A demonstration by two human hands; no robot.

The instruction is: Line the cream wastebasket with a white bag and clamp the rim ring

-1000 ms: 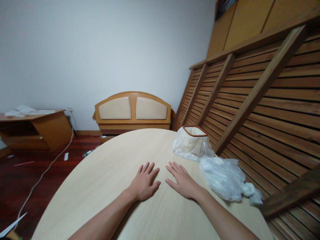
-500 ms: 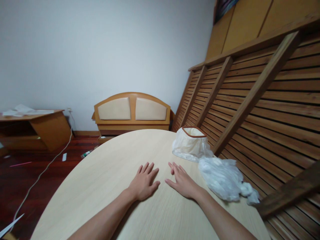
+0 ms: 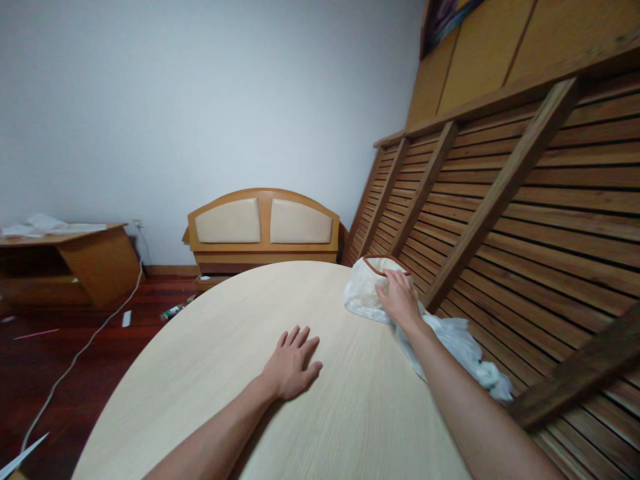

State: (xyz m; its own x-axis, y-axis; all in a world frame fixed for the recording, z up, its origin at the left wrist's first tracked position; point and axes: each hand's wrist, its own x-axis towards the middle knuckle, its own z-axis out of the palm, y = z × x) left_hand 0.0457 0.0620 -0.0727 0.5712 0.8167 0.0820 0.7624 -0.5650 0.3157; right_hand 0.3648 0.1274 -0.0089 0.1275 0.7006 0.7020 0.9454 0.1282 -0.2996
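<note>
My left hand (image 3: 293, 365) lies flat on the pale wooden tabletop (image 3: 280, 293), palm down, its fingers spread and nothing in them. At the table's far right, my right hand (image 3: 400, 299) reaches over a whitish container (image 3: 361, 287) with a brown rim, which looks like a small waste bin wrapped in thin plastic. The fingers are at the near right part of the rim and the thumb stands apart in front of its side. Whether they touch it, I cannot tell. Partly behind my right forearm is a crumpled white plastic bag (image 3: 453, 333).
A slatted wooden frame (image 3: 480, 220) leans along the right side, close to the table edge. Beyond the table stands a headboard (image 3: 265, 247) with two cream panels. At left are a desk (image 3: 100, 267) with papers and a cable (image 3: 95, 347) on the dark floor.
My right hand has left the tabletop and moved forward and right to the brown-rimmed container. My left hand has stayed in about the same place.
</note>
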